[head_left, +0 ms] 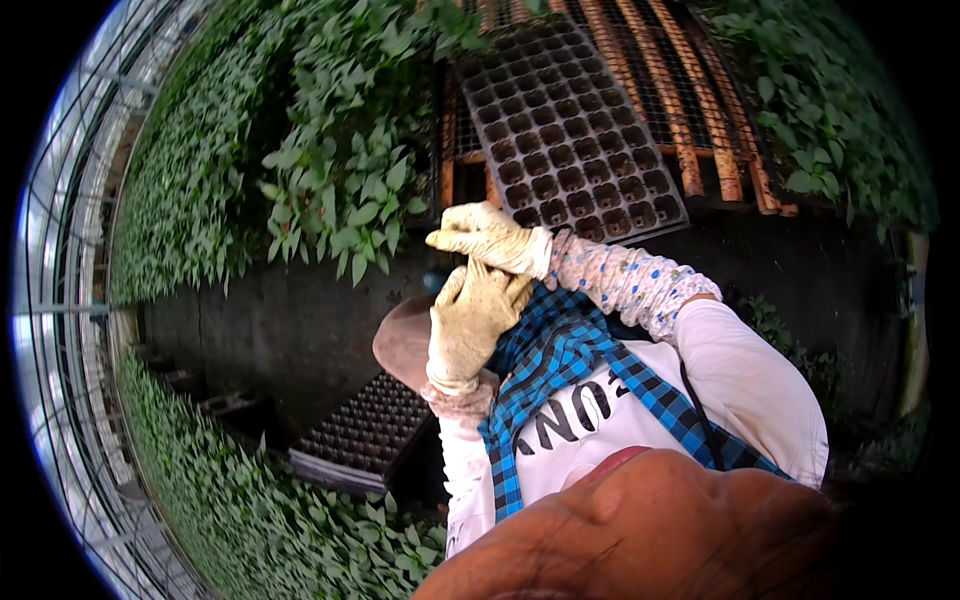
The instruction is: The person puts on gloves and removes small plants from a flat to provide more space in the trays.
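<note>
Cream-coloured, soiled work gloves cover both my hands, which meet in front of my chest. My right hand (488, 240), beyond a floral sleeve (625, 285), points left with its fingers closed together. Just below it my left hand (468, 322) reaches up, its bent fingers touching the underside of the right glove. Whatever they may hold between them is hidden. Past the right hand lies a black plug tray (565, 130) with rows of square cells; dark soil seems to sit at the bottom of them. Neither hand touches it.
The tray rests on a slatted bench (690, 110) with mesh. Leafy seedlings (350, 190) crowd the left bench, with more plants (800, 110) at the far right. A stack of black trays (365, 430) stands low by my left side, near more seedlings (250, 510). Dark floor (270, 330) runs between.
</note>
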The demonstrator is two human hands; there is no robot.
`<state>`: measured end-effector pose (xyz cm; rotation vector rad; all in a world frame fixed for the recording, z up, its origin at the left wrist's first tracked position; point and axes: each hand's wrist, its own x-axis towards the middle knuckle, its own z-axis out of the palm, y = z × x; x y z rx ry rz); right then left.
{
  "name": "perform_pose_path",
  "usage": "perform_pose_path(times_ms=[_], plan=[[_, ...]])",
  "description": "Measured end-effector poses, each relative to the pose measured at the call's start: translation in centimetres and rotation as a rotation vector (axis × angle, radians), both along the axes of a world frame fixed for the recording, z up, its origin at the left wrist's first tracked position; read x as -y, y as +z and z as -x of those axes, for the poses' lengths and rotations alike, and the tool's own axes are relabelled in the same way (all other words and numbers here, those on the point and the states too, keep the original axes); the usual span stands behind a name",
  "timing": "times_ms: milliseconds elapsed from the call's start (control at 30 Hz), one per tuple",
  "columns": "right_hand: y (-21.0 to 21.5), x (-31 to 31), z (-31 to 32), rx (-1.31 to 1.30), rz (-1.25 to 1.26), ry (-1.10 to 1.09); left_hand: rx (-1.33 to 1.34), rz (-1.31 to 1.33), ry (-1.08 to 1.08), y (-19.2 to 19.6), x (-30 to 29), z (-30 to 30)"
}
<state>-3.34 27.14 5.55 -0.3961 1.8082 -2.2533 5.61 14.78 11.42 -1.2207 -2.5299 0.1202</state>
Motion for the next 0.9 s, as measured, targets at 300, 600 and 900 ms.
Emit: perform_pose_path(times_ms=[300, 600, 900], plan=[[0.5, -2.1, -0.9, -0.746, -0.479, -0.546, -0.063, -0.085, -0.054, -3.5, 0.5, 2.3], [0.8, -1.0, -2.6, -0.088, -0.576, 0.278, 0.237, -0.298, 0.041, -3.1, 1.5, 0.8], [0.5, 0.2, -4.2, -0.476, -0.448, -0.21, 0.833, -0.962, 0.239, -3.8, 1.2, 0.1]])
